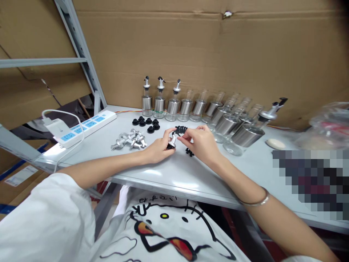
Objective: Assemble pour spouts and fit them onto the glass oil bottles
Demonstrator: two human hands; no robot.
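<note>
My left hand (160, 148) is closed around a silver pourer spout (172, 141) with a black base, tilted slightly over the table. Beside it, my right hand (201, 142) has thumb and forefinger pinched near the spout's tip; what they hold, if anything, is too small to make out. Small black caps (181, 129) lie just behind the hands, and more small black pieces (189, 152) sit by my right hand. Loose silver spouts (130, 139) form a pile to the left, with several black stoppers (150, 129) behind them.
Glass bottles with steel sleeves (186, 108) line the back of the grey table (163, 174); some carry pourers. A white power strip (89, 125) with a charger and cable lies at left. At right are a pale oval object (276, 143) and a clear plastic bag (327, 123).
</note>
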